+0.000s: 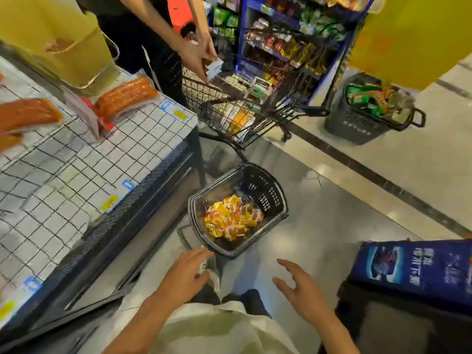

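Observation:
A dark plastic shopping basket (270,198) stands on the shop floor in front of me, holding a heap of small yellow, red and white packets (233,218). My left hand (185,273) hovers just short of the basket's near rim, fingers loosely extended and holding nothing. My right hand (301,287) is spread open in the air to the right of it, also with nothing in it.
A wire-mesh display counter (84,159) with vacuum-packed orange sausages (125,95) runs along the left. Another person (143,29) stands behind a wire trolley (229,108), holding small white packets. A filled basket (370,111) stands far right, a blue carton (419,272) near right, and snack shelves behind.

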The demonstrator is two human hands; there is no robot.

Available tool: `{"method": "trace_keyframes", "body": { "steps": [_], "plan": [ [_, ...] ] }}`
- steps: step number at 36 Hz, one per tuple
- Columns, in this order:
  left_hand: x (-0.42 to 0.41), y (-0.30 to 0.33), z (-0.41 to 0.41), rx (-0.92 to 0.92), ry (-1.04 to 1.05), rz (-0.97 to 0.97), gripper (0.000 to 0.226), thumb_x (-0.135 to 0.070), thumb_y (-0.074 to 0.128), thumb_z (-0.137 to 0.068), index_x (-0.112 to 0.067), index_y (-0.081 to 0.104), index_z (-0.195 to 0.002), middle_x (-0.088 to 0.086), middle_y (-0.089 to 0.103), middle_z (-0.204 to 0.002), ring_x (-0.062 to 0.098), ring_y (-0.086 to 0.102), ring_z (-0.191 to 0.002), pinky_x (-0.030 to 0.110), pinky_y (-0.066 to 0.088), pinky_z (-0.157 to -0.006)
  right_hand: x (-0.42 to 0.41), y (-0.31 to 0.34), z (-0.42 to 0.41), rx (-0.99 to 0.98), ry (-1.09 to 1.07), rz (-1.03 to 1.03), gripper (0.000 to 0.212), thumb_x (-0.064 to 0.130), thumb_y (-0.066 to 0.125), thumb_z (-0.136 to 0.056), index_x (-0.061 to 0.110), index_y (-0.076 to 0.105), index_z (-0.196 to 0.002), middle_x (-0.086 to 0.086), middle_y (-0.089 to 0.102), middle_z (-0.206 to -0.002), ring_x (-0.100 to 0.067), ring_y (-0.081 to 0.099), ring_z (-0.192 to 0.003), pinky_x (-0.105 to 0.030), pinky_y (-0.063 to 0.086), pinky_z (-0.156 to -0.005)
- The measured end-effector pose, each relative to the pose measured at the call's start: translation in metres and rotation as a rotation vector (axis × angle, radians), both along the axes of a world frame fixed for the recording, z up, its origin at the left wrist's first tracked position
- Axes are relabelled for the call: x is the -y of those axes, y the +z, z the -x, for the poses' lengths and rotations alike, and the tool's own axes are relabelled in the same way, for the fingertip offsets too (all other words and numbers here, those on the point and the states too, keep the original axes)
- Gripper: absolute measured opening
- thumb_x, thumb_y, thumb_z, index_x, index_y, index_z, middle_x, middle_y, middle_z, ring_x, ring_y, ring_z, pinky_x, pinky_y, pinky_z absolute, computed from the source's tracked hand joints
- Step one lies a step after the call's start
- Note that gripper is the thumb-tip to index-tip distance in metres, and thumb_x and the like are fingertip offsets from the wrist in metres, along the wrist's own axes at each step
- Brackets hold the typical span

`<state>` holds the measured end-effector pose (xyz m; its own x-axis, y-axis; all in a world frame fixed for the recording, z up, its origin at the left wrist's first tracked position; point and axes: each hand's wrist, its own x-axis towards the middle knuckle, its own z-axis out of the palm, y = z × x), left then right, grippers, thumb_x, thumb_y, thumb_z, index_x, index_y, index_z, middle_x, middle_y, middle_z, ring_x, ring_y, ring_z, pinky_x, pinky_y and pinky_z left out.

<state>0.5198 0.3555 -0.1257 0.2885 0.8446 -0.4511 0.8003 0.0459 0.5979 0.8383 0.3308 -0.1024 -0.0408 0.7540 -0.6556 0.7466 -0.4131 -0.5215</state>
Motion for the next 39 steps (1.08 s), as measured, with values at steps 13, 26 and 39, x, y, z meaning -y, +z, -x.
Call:
{"method": "trace_keyframes", "body": {
  "steps": [13, 26, 39],
  "plan": [
    [-0.129, -0.068, -0.010, -0.041, -0.027, 0.103, 0.046, -0.022, 0.067, -0.092, -0.017, 0.059, -0.137, 0.001, 0.054, -0.144, 0.020, 0.048, -0.135, 0.030, 0.033, -0.114, -0.134, -0.047, -0.001, 0.012, 0.129, 0.063, 0.046, 0.049, 0.057, -0.099, 0.042, 0.044, -0.143, 0.026, 0.045, -0.139, -0.004, 0.049, -0.130, -0.013, 0.035, -0.098],
    [-0.212, -0.264, -0.078, -0.011, 0.190, 0.253, 0.048, -0.026, 0.057, -0.099, -0.026, 0.047, -0.146, -0.003, 0.045, -0.154, 0.015, 0.042, -0.140, 0.014, 0.024, -0.111, -0.250, -0.289, -0.020, -0.022, 0.372, 0.245, 0.047, 0.031, 0.064, -0.098, 0.027, 0.052, -0.143, 0.007, 0.061, -0.137, -0.014, 0.057, -0.128, -0.015, 0.041, -0.102],
    [-0.161, -0.509, -0.126, -0.078, 0.328, 0.511, 0.044, -0.024, 0.064, -0.094, -0.019, 0.054, -0.137, 0.005, 0.052, -0.143, 0.023, 0.048, -0.131, 0.032, 0.039, -0.105, -0.298, -0.531, -0.023, 0.057, 0.441, 0.437, 0.058, 0.034, 0.067, -0.096, 0.020, 0.046, -0.148, -0.003, 0.055, -0.148, -0.023, 0.055, -0.133, -0.037, 0.046, -0.109]
  ]
}}
